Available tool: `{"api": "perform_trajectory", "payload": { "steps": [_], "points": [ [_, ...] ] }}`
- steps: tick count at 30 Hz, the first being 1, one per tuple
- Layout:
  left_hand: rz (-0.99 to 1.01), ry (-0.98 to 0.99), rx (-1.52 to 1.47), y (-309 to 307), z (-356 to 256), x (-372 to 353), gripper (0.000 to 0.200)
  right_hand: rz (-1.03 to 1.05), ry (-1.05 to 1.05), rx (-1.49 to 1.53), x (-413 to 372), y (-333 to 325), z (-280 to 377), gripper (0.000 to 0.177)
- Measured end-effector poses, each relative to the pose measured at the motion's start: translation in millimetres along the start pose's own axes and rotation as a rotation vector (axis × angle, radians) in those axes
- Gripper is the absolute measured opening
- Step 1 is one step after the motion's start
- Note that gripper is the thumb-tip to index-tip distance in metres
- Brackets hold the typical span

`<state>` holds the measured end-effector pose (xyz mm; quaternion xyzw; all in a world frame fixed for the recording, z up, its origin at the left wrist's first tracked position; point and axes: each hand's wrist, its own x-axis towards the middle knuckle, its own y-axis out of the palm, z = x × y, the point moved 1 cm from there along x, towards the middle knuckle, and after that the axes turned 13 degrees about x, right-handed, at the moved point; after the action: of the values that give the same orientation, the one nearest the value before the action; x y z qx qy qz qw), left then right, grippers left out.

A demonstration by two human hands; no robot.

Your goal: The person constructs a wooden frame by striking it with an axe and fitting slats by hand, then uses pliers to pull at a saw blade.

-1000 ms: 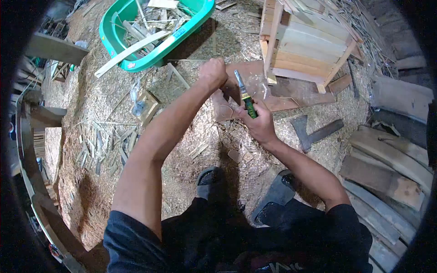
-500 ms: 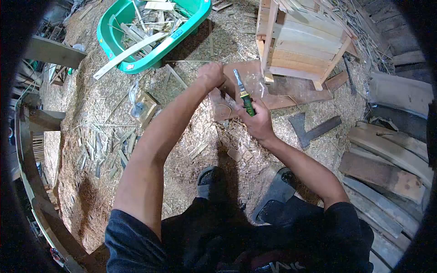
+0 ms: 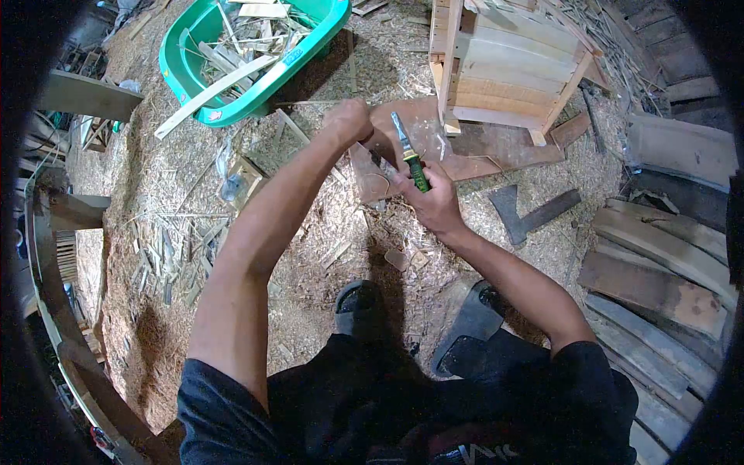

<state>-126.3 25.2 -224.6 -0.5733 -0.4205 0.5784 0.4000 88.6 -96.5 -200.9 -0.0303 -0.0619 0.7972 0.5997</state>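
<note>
My right hand (image 3: 435,203) is wrapped round the green and black handle of a chisel (image 3: 415,167), its metal blade pointing up and away from me. My left hand (image 3: 346,122) is closed in a fist just beyond and to the left; whatever its fingers hold is hidden from this angle. Both hands are over a flat brown board (image 3: 480,159) lying on the ground. Between them the end of a pale piece shows, too indistinct to name.
A green plastic tub (image 3: 271,85) full of wood scraps stands at the back left. A slatted wooden box (image 3: 504,74) rests on the board's far side. An axe (image 3: 511,215) lies to the right, near stacked planks (image 3: 651,287). Wood shavings cover the floor (image 3: 310,302).
The view has shifted slightly. My left fist has moved a little to the left, away from the chisel. My right hand keeps its grip with the blade still pointing away.
</note>
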Motion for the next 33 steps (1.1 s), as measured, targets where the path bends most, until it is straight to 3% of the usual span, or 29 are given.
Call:
{"api": "perform_trajectory", "payload": {
  "steps": [6,12,15,18,23,24,26,33],
  "points": [
    [-0.036,0.028,0.134,16,-15,4,0.043,-0.037,-0.001,0.028,-2,2,-2,0.031],
    [0.010,0.150,0.027,33,3,30,0.041,-0.055,0.001,0.011,-1,3,-5,0.032],
    [-0.140,0.057,-0.335,-21,10,-10,0.028,-0.057,-0.029,0.034,0,2,-7,0.033],
    [-0.186,0.036,-0.981,-13,28,-42,0.019,-0.062,0.040,0.023,1,2,-27,0.036],
    [-0.289,-0.104,-1.367,36,19,-104,0.022,-0.072,-0.071,0.046,2,2,-21,0.040],
    [-0.288,-0.149,-1.490,49,14,-109,0.020,-0.057,-0.008,0.045,2,0,-25,0.040],
    [-0.273,-0.271,-1.562,57,4,-119,0.016,-0.024,0.116,0.041,2,-3,-32,0.039],
    [-0.251,-0.162,-1.586,66,-2,-102,0.013,-0.042,0.108,0.078,4,-1,-17,0.033]
  ]
}}
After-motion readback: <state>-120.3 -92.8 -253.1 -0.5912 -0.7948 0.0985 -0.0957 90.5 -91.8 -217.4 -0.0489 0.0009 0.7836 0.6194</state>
